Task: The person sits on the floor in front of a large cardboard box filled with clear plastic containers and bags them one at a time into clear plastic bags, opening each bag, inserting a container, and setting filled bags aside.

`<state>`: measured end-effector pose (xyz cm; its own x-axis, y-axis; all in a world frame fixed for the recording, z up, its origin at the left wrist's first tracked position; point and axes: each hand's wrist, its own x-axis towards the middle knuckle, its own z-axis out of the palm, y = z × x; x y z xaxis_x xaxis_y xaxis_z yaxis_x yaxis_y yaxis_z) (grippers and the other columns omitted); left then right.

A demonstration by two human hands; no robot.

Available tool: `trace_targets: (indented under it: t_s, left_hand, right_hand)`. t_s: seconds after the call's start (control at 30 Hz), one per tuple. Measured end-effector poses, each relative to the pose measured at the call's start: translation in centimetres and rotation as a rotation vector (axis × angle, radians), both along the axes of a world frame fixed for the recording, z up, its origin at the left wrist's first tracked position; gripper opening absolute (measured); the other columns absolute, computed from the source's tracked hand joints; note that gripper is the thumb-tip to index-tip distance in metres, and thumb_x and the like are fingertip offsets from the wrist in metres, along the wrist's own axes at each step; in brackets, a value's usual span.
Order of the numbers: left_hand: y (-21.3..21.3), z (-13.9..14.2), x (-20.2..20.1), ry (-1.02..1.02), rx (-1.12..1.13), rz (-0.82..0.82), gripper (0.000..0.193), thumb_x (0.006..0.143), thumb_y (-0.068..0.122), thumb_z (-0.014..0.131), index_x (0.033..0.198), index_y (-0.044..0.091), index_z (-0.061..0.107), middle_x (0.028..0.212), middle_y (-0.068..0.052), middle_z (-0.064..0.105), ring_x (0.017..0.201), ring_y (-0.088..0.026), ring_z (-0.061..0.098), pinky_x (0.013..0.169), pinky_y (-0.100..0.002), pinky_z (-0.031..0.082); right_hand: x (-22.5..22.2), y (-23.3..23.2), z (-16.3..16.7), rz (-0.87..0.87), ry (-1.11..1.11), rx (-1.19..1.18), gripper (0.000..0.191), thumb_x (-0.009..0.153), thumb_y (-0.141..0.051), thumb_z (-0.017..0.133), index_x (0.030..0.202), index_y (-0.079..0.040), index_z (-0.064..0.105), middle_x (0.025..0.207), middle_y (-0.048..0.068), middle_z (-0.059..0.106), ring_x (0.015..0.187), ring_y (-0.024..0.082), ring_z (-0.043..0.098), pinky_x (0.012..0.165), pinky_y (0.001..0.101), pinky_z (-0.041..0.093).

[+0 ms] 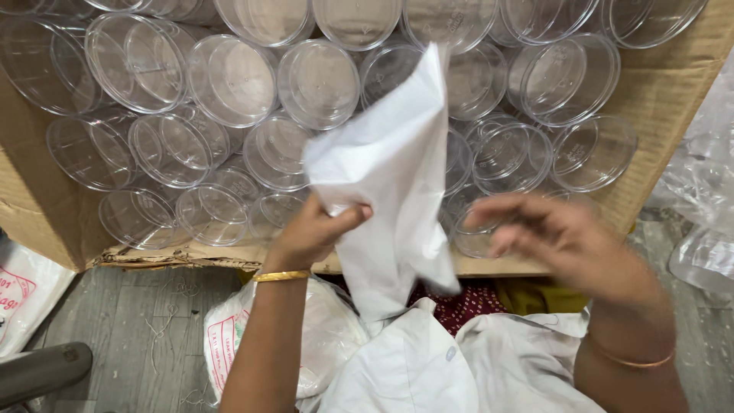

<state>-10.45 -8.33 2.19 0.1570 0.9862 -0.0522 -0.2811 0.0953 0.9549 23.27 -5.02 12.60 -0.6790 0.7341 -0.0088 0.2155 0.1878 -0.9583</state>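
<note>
While a large cardboard box (673, 84) packed with clear round plastic containers (229, 80) fills the upper part of the head view, the person's left hand (317, 229) pinches a white bag (390, 183) between thumb and fingers, holding it up over the box's near edge so that its top corner stands above the containers and its lower end hangs toward the lap. The right hand (554, 233) is blurred and hovers just beside the bag, fingers loosely spread and curled, holding nothing and not touching it. A gold bangle (281, 276) circles the left wrist, and a thinner one (631, 359) the right. More white bags (428, 367) lie heaped in the person's lap below, with another printed bag (19, 294) on the grey floor (145, 306) at far left and crumpled clear plastic wrap (703, 183) at far right.
</note>
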Motion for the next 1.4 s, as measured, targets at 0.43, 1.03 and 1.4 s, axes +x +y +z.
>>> trace_targets:
  t_s: [0.43,1.03,1.4]
  left_hand:
    - [4.8,1.6,1.2,0.387,0.055,-0.451,0.027,0.085,0.019,0.073,0.108,0.007,0.065,0.093,0.005,0.061,0.088,-0.007,0.055,0.076,-0.026,0.050]
    - [9.0,-3.2,0.4,0.111,-0.090,-0.409,0.053,0.080,0.009,0.075,0.130,0.003,0.060,0.105,0.005,0.064,0.098,-0.006,0.057,0.084,-0.026,0.048]
    - [11.3,0.8,-2.9,0.444,0.046,-0.565,0.034,0.091,0.031,0.072,0.114,0.006,0.066,0.094,0.005,0.066,0.089,-0.007,0.059,0.079,-0.026,0.050]
  right_hand:
    - [-0.9,6.1,0.3,-0.357,-0.088,0.267,0.062,0.091,-0.007,0.069,0.150,-0.006,0.049,0.138,0.011,0.064,0.129,0.021,0.061,0.099,0.0342,0.056]
    - [0.0,11.5,-2.2,-0.187,-0.043,0.540,0.037,0.090,-0.018,0.076,0.124,-0.006,0.068,0.129,0.007,0.068,0.126,0.026,0.064,0.109,0.0363,0.051]
    - [-1.3,15.0,-5.4,0.131,0.133,-0.241,0.027,0.089,-0.020,0.080,0.105,0.000,0.073,0.090,0.001,0.071,0.085,0.007,0.061,0.071,0.0251,0.051]
